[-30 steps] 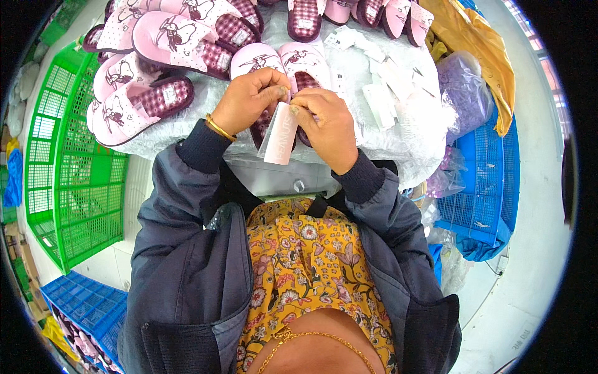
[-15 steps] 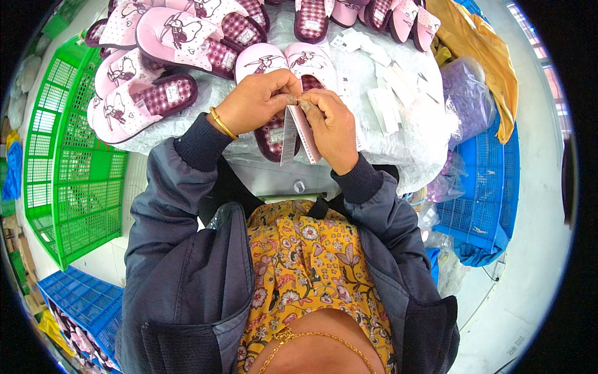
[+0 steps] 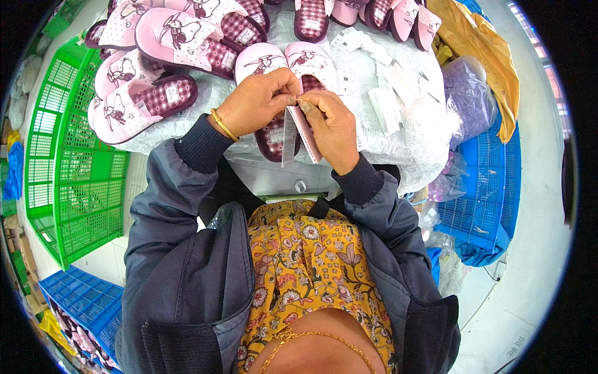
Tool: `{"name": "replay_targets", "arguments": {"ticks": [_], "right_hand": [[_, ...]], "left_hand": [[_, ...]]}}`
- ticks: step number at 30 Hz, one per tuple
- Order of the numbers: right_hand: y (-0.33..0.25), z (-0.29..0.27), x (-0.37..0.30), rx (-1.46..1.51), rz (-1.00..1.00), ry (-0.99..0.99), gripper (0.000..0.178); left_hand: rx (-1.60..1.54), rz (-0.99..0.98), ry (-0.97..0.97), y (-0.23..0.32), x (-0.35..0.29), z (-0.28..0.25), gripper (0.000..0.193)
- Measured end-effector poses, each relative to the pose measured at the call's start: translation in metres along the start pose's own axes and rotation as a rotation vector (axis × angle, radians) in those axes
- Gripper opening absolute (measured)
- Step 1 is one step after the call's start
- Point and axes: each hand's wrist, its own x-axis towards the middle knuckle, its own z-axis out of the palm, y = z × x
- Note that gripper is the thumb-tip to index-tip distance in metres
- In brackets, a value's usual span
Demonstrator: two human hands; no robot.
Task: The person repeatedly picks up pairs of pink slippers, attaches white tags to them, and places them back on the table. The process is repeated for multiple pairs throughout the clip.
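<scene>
Both my hands meet over a pair of pink slippers [image 3: 309, 57] with dark plaid insoles, lying on the plastic-covered work surface. My left hand [image 3: 265, 96] is closed, thumb and fingers pinching at the top of some hang tags; what exactly sits in the pinch is too small to make out. My right hand [image 3: 330, 124] is closed around the pinkish-white hang tag [image 3: 306, 136], its thumb pressed near the tag's top. A thin whitish tag [image 3: 288, 140] hangs beside it, between my hands. The fingertips of both hands touch or nearly touch.
More pink slippers [image 3: 177, 37] are piled at the far left and along the back. Loose white tags [image 3: 398, 84] lie on the plastic wrap to the right. A green crate [image 3: 81, 168] stands at left, blue crates [image 3: 483, 181] at right and lower left [image 3: 87, 296]. Bagged purple goods [image 3: 470, 100] flank the surface.
Both hands stay almost in place, still pinching at the tag tops. The thin hanging tag has shifted very slightly.
</scene>
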Motion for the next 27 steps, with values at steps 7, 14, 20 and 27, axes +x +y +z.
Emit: {"name": "replay_targets", "arguments": {"ticks": [7, 14, 20, 27], "right_hand": [[-0.001, -0.001, -0.001, -0.015, 0.005, -0.012, 0.008], [0.002, -0.002, 0.0, -0.008, -0.005, -0.017, 0.008], [0.006, -0.003, 0.002, -0.094, -0.136, -0.008, 0.007], [0.002, -0.005, -0.003, 0.042, 0.147, -0.029, 0.009]], "left_hand": [[0.125, 0.038, 0.013, 0.011, 0.0, -0.001, 0.009], [0.093, 0.033, 0.003, 0.014, 0.0, -0.001, 0.009], [0.201, 0.132, 0.038, 0.008, 0.0, 0.003, 0.01], [0.299, 0.14, 0.012, 0.016, -0.001, 0.004, 0.007]]}}
